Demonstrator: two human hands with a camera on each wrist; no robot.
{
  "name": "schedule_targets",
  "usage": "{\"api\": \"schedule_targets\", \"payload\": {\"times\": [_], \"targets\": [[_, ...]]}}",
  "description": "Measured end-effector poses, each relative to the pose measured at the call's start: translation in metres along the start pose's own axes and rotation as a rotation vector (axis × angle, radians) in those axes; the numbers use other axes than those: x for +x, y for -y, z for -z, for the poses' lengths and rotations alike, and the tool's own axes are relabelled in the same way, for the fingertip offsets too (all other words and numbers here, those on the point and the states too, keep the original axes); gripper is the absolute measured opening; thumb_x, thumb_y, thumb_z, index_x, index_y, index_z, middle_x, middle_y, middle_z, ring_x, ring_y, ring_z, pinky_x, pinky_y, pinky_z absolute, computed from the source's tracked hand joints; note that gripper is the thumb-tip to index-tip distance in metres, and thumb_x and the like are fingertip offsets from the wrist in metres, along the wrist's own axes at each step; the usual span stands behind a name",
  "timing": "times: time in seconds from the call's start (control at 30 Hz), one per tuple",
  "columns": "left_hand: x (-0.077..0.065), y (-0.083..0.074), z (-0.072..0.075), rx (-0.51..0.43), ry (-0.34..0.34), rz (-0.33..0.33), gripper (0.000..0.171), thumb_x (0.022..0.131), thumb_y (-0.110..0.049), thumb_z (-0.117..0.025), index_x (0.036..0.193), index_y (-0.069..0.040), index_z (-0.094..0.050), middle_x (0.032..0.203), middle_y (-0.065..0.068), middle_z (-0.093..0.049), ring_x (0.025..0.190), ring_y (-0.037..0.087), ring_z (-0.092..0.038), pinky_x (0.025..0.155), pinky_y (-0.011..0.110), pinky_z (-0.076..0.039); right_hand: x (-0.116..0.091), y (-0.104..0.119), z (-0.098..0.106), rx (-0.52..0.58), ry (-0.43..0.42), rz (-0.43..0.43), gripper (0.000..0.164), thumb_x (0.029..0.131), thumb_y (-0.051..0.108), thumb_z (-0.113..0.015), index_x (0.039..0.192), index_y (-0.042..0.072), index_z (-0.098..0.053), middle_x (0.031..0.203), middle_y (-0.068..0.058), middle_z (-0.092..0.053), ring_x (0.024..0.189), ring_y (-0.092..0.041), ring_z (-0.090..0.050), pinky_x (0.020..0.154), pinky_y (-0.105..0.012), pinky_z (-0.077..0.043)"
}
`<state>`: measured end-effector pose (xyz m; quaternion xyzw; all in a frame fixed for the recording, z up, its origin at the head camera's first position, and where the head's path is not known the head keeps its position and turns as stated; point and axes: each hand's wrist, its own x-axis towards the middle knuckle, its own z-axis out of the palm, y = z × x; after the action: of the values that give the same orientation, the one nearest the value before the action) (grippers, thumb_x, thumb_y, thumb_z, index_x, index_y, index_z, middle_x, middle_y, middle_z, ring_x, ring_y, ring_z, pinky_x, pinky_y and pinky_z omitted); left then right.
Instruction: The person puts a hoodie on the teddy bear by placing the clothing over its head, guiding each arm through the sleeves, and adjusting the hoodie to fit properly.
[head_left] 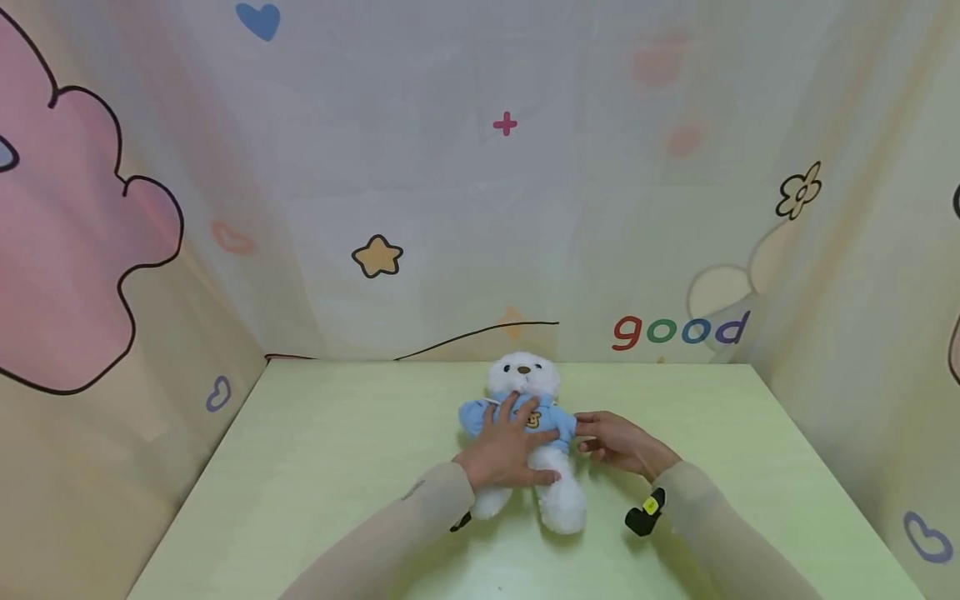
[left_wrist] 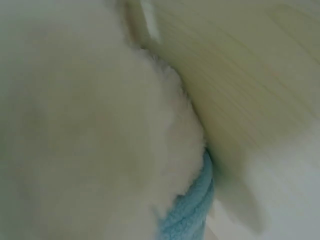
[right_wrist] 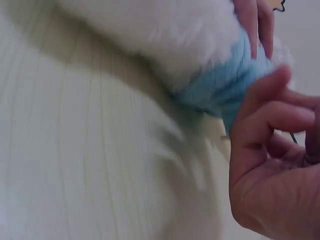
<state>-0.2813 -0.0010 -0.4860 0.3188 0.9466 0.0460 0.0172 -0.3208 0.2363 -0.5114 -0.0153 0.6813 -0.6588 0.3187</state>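
A white teddy bear (head_left: 558, 417) in a light blue top lies on its back on the table, its head toward the far edge. Across its belly and chest rests my left hand (head_left: 502, 450), fingers spread and straight. My right hand (head_left: 618, 442) is at the bear's blue sleeve on the right side and pinches its end; in the right wrist view the fingers (right_wrist: 275, 120) are bent against the blue cloth. White fur (left_wrist: 100, 125) fills much of the left wrist view, with blue cloth (left_wrist: 190, 210) below it.
The pale green table (head_left: 337, 442) ends at a printed curtain (head_left: 450, 167) behind, and similar curtains hang at both sides. A black wrist device with a yellow label (head_left: 647, 512) sits by the right sleeve.
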Motion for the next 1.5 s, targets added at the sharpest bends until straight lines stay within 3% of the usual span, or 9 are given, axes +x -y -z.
{"api": "schedule_targets", "payload": {"times": [0.17, 0.3, 0.47, 0.6, 0.77, 1.0, 1.13, 1.27, 1.5], "targets": [[0.000, -0.003, -0.002, 0.025, 0.017, 0.025, 0.067, 0.087, -0.076, -0.046, 0.147, -0.047, -0.038, 0.165, 0.005, -0.013, 0.151, 0.041, -0.009, 0.112, 0.067, -0.022, 0.003, 0.004, -0.003, -0.004, -0.013, 0.048, 0.010, 0.101, 0.008, -0.049, 0.108, 0.007, -0.056, 0.073, 0.006, -0.045, 0.059, -0.004, -0.036, 0.049, -0.016, -0.030], [-0.001, -0.007, -0.003, 0.055, 0.012, 0.025, 0.067, 0.087, -0.076, -0.045, 0.147, -0.047, -0.038, 0.165, 0.005, -0.015, 0.151, 0.041, -0.009, 0.113, 0.067, -0.023, 0.004, 0.005, 0.002, -0.096, -0.137, 0.062, 0.010, 0.095, 0.001, -0.052, 0.094, 0.009, -0.059, 0.068, 0.005, -0.043, 0.058, -0.008, -0.033, 0.050, -0.019, -0.029], [-0.004, -0.007, -0.005, 0.092, 0.012, 0.020, 0.067, 0.087, -0.077, -0.043, 0.147, -0.047, -0.039, 0.165, 0.003, -0.016, 0.151, 0.040, -0.011, 0.113, 0.065, -0.024, 0.005, 0.009, 0.010, -0.284, -0.229, 0.048, 0.015, 0.091, 0.003, -0.058, 0.104, 0.001, -0.065, 0.076, 0.002, -0.051, 0.069, -0.014, -0.042, 0.055, -0.024, -0.035], [-0.006, -0.006, -0.006, 0.078, 0.009, 0.006, 0.065, 0.088, -0.076, -0.043, 0.146, -0.047, -0.040, 0.164, 0.003, -0.018, 0.151, 0.040, -0.012, 0.113, 0.064, -0.024, 0.007, 0.013, 0.018, -0.395, -0.230, 0.054, 0.027, 0.092, 0.004, -0.056, 0.117, -0.001, -0.066, 0.084, 0.001, -0.055, 0.078, -0.018, -0.046, 0.059, -0.026, -0.036], [-0.008, -0.004, -0.005, 0.043, 0.016, 0.006, 0.062, 0.090, -0.074, -0.043, 0.146, -0.046, -0.041, 0.164, 0.002, -0.018, 0.151, 0.038, -0.011, 0.114, 0.064, -0.023, 0.014, 0.019, 0.027, -0.466, -0.204, 0.082, 0.027, 0.092, 0.004, -0.054, 0.115, 0.000, -0.067, 0.079, 0.002, -0.053, 0.071, -0.016, -0.042, 0.056, -0.027, -0.033], [-0.013, -0.002, -0.008, 0.009, -0.002, 0.004, 0.062, 0.092, -0.071, -0.043, 0.148, -0.046, -0.039, 0.166, 0.002, -0.012, 0.153, 0.039, -0.005, 0.115, 0.065, -0.020, 0.014, 0.016, 0.026, -0.446, -0.186, 0.059, 0.023, 0.094, 0.010, -0.058, 0.114, 0.005, -0.068, 0.076, 0.001, -0.052, 0.070, -0.015, -0.045, 0.055, -0.025, -0.034], [-0.014, 0.000, -0.013, 0.000, -0.021, 0.002, 0.063, 0.092, -0.071, -0.041, 0.150, -0.046, -0.032, 0.167, 0.003, -0.004, 0.153, 0.040, 0.003, 0.116, 0.066, -0.016, 0.009, 0.014, 0.022, -0.428, -0.139, 0.049, 0.030, 0.098, 0.021, -0.059, 0.123, 0.006, -0.065, 0.086, -0.002, -0.064, 0.073, -0.015, -0.057, 0.055, -0.023, -0.038], [-0.012, 0.002, -0.016, -0.015, -0.070, 0.027, 0.071, 0.091, -0.072, -0.043, 0.153, -0.040, -0.030, 0.167, 0.003, -0.007, 0.153, 0.039, 0.000, 0.116, 0.064, -0.018, 0.007, 0.014, 0.018, -0.417, -0.132, 0.072, 0.038, 0.099, 0.027, -0.058, 0.130, 0.006, -0.062, 0.099, 0.000, -0.069, 0.073, -0.013, -0.066, 0.054, -0.022, -0.040], [-0.009, 0.004, -0.015, -0.061, -0.076, 0.057, 0.075, 0.089, -0.073, -0.046, 0.154, -0.040, -0.028, 0.166, 0.004, -0.011, 0.152, 0.041, -0.005, 0.114, 0.066, -0.019, 0.004, 0.020, 0.005, -0.370, -0.189, 0.120, 0.022, 0.097, 0.019, -0.061, 0.114, 0.007, -0.059, 0.090, -0.006, -0.074, 0.070, -0.016, -0.071, 0.055, -0.024, -0.042]]}}
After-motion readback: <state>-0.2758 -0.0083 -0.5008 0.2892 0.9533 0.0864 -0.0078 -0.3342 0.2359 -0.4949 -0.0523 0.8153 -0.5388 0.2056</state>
